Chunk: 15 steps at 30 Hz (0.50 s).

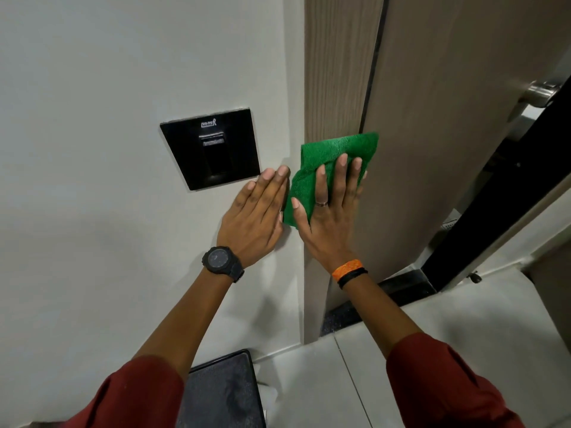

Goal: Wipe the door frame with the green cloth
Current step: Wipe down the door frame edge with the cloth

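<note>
The green cloth (333,152) is pressed flat against the wood-grain door frame (336,72), about mid-height. My right hand (330,211) lies on the cloth with fingers spread, holding it to the frame; it wears a ring and orange and black wristbands. My left hand (256,211), with a black watch on the wrist, rests flat on the white wall (108,88) just left of the frame, fingers together, holding nothing. Its fingertips sit beside the cloth's left edge.
A black wall panel (210,148) is mounted just left of and above my left hand. The beige door (457,103) stands right of the frame, with a metal handle (542,92) at far right. A dark mat (222,393) lies on the tiled floor below.
</note>
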### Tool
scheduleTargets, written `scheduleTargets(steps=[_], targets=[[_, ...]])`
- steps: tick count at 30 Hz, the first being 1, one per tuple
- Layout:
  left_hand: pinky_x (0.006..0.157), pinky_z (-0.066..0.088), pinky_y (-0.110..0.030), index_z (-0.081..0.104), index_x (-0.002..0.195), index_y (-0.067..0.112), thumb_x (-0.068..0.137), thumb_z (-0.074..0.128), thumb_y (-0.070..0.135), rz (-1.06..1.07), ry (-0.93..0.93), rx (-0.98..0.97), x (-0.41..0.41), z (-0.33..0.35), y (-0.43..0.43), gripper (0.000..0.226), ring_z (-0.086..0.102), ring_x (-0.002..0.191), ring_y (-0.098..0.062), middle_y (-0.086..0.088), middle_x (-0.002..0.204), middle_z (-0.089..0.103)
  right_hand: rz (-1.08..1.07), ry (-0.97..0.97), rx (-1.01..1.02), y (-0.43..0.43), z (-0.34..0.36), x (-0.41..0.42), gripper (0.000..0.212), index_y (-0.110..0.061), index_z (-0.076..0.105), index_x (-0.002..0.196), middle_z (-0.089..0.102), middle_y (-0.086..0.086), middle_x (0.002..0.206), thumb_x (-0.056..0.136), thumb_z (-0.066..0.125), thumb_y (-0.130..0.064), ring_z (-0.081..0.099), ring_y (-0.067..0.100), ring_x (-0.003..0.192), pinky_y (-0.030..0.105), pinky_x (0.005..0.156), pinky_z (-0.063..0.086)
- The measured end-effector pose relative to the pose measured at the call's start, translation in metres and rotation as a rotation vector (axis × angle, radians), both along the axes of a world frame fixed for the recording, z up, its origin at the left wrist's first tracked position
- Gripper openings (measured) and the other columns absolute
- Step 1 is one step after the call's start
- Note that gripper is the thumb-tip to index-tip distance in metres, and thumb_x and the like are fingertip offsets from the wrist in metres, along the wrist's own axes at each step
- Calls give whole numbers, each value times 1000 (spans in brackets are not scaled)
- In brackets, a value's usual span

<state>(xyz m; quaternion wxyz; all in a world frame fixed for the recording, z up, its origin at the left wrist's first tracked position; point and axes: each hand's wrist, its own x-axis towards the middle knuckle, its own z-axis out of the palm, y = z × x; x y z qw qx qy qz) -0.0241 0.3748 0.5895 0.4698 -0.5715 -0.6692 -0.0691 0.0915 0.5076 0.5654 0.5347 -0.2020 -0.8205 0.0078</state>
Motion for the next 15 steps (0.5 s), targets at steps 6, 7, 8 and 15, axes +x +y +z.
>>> scheduleTargets(steps=[6,7,8,15], targets=[[130,-8,-40,5,161,-1,104,32,27,13,21,-44,-3,-19,-2,69,-11,159,-26,-11,171,-12,-7,-137,-118,-13,-88,15,85,-28,-25,159,-37,1,167,108,39,-53,-26,30,158,77,118,25],[130,-9,-40,4,161,0,104,30,27,12,13,-56,-2,-19,-3,69,-12,158,-25,-11,171,-13,-17,-147,-136,-15,-100,15,85,-27,-26,159,-37,2,167,109,37,-53,-26,31,157,78,116,26],[130,-9,-40,2,161,0,105,29,27,11,0,-68,-2,-19,-4,68,-12,158,-25,-11,171,-14,-32,-157,-147,-15,-108,15,84,-26,-26,159,-36,3,167,109,36,-54,-25,32,157,78,116,26],[128,0,-41,8,161,-1,100,40,25,27,-131,-134,14,-19,-16,73,-1,159,-28,-14,170,16,-80,-149,-290,-37,-116,20,80,-25,3,163,-13,5,173,105,56,-36,-9,30,162,66,114,37]])
